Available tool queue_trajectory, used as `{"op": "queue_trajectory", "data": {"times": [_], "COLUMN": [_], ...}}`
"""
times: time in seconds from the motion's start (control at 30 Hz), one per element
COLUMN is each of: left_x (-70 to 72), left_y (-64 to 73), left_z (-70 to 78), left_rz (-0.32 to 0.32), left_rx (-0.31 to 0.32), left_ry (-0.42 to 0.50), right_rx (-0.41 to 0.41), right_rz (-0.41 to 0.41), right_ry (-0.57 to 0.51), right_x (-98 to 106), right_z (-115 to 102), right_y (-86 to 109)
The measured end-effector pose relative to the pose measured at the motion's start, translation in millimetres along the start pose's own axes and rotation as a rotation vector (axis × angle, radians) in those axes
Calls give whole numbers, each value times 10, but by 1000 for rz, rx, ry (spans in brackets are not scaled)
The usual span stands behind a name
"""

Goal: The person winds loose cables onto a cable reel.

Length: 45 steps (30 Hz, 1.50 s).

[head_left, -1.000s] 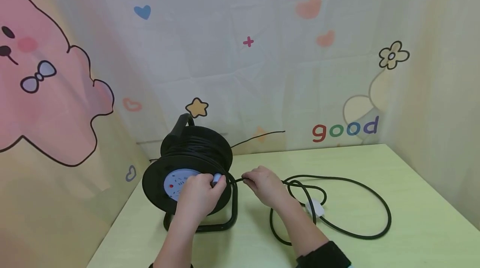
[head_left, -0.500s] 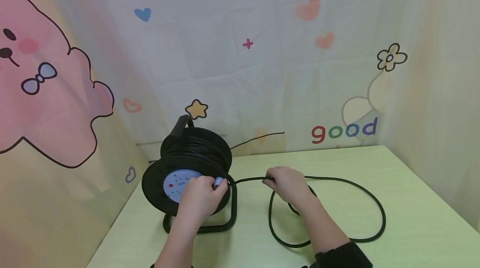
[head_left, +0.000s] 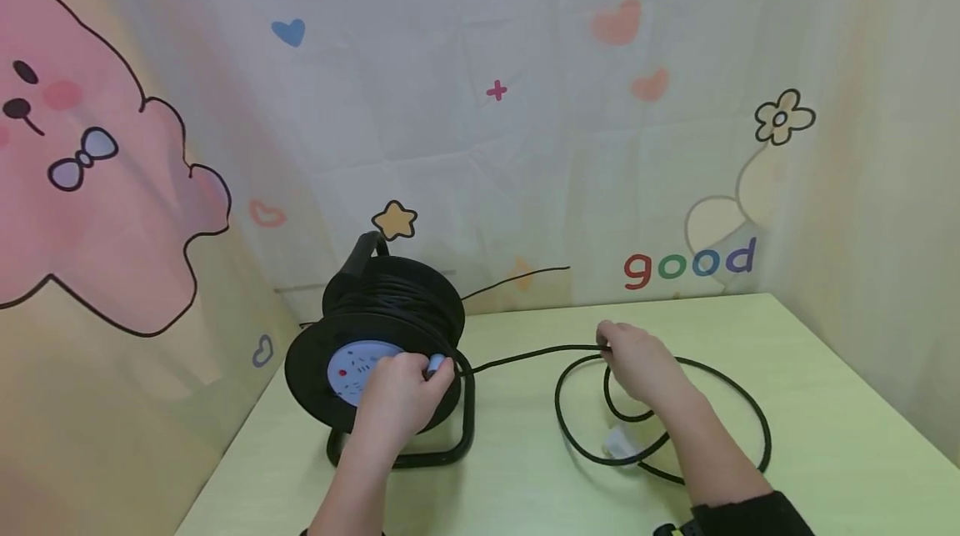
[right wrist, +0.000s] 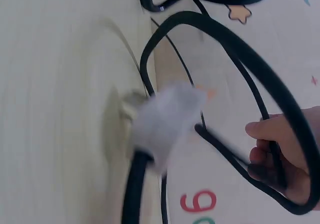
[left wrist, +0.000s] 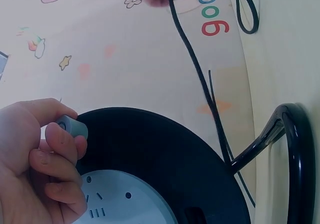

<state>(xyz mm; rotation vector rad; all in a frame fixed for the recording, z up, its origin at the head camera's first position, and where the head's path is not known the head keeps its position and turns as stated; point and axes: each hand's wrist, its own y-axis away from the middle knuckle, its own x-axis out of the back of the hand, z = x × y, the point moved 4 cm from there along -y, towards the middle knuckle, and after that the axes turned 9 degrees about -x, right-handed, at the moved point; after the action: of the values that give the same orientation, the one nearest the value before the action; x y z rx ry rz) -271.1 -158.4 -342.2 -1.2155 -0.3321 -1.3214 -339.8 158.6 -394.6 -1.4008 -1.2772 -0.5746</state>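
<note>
A black cable reel (head_left: pixel 375 323) with a pale blue socket panel (head_left: pixel 360 369) stands at the table's left on a tubular frame. My left hand (head_left: pixel 401 394) pinches the small light-blue crank knob (left wrist: pixel 76 127) on the reel's front disc, thumb and fingers curled round it. Off to the right, my right hand (head_left: pixel 637 361) grips the black cable (head_left: pixel 536 353), which runs taut-looking from the reel to my fingers. Beyond the hand the cable falls in loops on the table. Its white plug (head_left: pixel 621 444) lies among those loops and looks blurred in the right wrist view.
The pale green table (head_left: pixel 525 486) reaches back to a printed curtain (head_left: pixel 525 169) with hearts, a star and the word "good". A thin dark cord (head_left: pixel 517 276) shows against the curtain behind the reel.
My right hand has moved right, away from the reel, with the cable in its grip, so a longer stretch spans between them. The loops and plug have shifted. My left hand stays on the knob.
</note>
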Motion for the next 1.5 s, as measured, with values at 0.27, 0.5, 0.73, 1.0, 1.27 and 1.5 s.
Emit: {"op": "queue_trajectory", "data": {"times": [0.27, 0.5, 0.73, 1.0, 1.27, 1.5], "left_x": [22, -5, -13, -20, -62, -117], "left_y": [-14, -8, -7, -5, 5, 4], "left_z": [-4, -8, -13, -4, -8, -40], "left_rz": [-14, -18, -13, -4, -35, -91], "left_rx": [31, 31, 33, 15, 23, 40], "left_ry": [7, 7, 22, 21, 25, 62], "right_rx": [-260, -326, -329, -282, -220, -150], "right_rz": [43, 15, 46, 91, 183, 212], "right_ry": [-221, -450, -407, -326, -310, -319], "right_x": [288, 283, 320, 393, 401, 391], "right_z": [542, 649, 686, 644, 563, 493], "right_y": [110, 128, 140, 152, 130, 112]}}
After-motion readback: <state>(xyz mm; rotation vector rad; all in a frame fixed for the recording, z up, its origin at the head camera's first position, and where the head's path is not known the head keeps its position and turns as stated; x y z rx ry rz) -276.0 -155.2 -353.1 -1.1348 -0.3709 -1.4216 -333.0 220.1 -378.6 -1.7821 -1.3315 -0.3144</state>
